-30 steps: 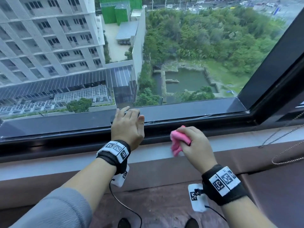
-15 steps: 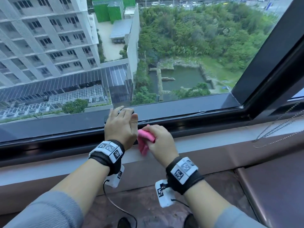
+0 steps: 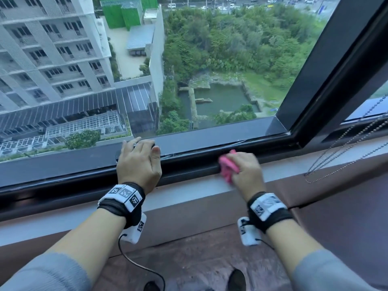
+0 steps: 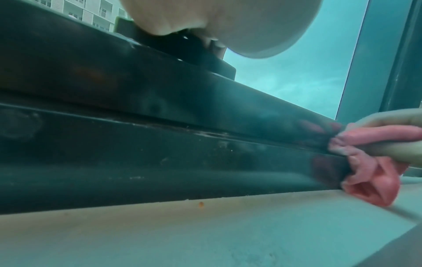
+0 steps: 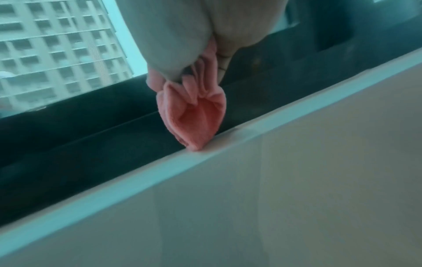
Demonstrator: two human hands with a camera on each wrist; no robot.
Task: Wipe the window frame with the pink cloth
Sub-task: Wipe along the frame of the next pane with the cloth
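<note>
The pink cloth (image 3: pixel 227 167) is bunched in my right hand (image 3: pixel 244 172), which grips it and presses it against the dark lower rail of the window frame (image 3: pixel 189 162), right of centre. In the right wrist view the cloth (image 5: pixel 194 117) hangs from my fist (image 5: pixel 182 36), and its tip touches the sill edge beside the frame (image 5: pixel 91 144). My left hand (image 3: pixel 138 153) rests flat on a black handle block (image 4: pixel 182 48) on the frame (image 4: pixel 160 144), fingers laid over it. The left wrist view shows the cloth (image 4: pixel 370 184) against the rail at far right.
A pale sill (image 3: pixel 189 186) runs under the frame, with a brown padded ledge (image 3: pixel 210 259) below it. A bead chain (image 3: pixel 346 148) hangs at the right beside the dark upright frame post (image 3: pixel 336 70). A black cable (image 3: pixel 134 263) trails from my left wrist.
My right hand slid the cloth left along the rail until it was next to the left hand, then back to the right. The left hand stayed on the handle.
</note>
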